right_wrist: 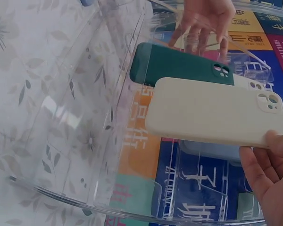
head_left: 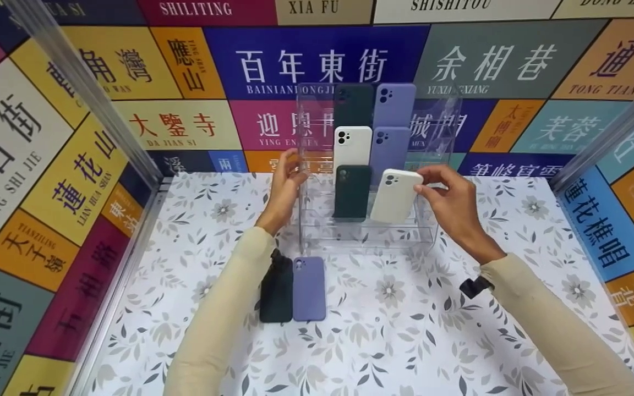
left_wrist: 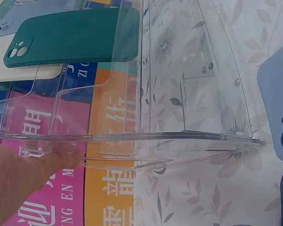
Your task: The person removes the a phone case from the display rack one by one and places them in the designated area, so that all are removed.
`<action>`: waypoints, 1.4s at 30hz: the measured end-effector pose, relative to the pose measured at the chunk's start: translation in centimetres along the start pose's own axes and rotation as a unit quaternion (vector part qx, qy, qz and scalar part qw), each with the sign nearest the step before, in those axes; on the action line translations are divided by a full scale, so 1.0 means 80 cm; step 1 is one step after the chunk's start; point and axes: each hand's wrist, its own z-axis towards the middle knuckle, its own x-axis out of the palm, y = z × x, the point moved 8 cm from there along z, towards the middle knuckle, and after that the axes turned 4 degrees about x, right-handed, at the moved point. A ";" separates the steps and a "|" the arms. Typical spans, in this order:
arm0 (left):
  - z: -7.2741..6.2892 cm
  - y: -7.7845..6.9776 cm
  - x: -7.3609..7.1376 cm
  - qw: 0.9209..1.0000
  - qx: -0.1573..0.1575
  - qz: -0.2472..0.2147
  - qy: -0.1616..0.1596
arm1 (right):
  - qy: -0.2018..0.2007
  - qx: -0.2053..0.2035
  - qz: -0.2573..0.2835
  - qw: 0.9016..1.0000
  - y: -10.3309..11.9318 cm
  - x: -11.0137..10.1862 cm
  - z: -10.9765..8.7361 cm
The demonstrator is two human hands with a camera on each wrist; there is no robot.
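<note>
Five smooth phone cases stand up in my stepped rack of clear plastic [head_left: 366,235]: a dark green back case [head_left: 354,107] and a purple back case [head_left: 399,110], a white middle case [head_left: 353,149] and a purple middle case [head_left: 390,149], and a dark green front case [head_left: 351,193]. I think those are done. The cream-white case [head_left: 395,198] tilts beside the dark green front case, and my right hand [head_left: 453,198] pinches its top right corner. I can't tell if its bottom edge sits in the rack, so I call it half done. My left hand [head_left: 282,192] grips the rack's left side. Two more look left to do: a flat dark green case [head_left: 275,297] and a flat purple case [head_left: 309,290] lie side by side on the flowery white surface [head_left: 383,352], in front of the rack. My left arm's black wristband [head_left: 279,259] seems to cover the top of the dark one, and the cream-white case hides part of the purple middle case behind it. A wall of bright signs [head_left: 317,55] stands behind.
</note>
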 end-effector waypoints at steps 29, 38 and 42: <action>0.001 -0.003 -0.001 1.000 0.011 -0.001 -0.002 | 0.093 0.085 0.020 0.992 -0.071 0.052 -0.121; 0.000 -0.002 -0.001 1.000 0.010 -0.004 0.000 | 0.129 0.159 0.042 0.978 -0.089 0.070 -0.134; 0.000 -0.002 0.000 1.000 0.017 -0.005 0.003 | 0.145 0.180 0.041 0.972 -0.095 0.079 -0.137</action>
